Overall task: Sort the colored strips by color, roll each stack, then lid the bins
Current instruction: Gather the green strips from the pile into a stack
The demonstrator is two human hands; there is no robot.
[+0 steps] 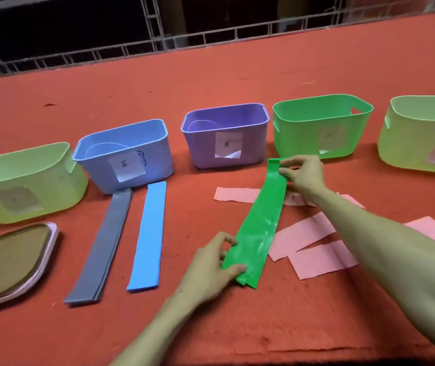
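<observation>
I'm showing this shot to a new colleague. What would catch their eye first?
The green strip stretched between both hands at centre stands out: the left hand pinches its near end, the right hand its far end. Pink strips lie scattered beside it on the red table, and a green bin stands behind.

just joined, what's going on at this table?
A person is sorting strips on a red table. The left hand pinches the near end of a green stack and the right hand pinches its far end, in front of the green bin. A grey stack and a blue stack lie flat, unrolled, by the blue bin. Pink strips lie scattered. The one lid in view lies off the bins.
</observation>
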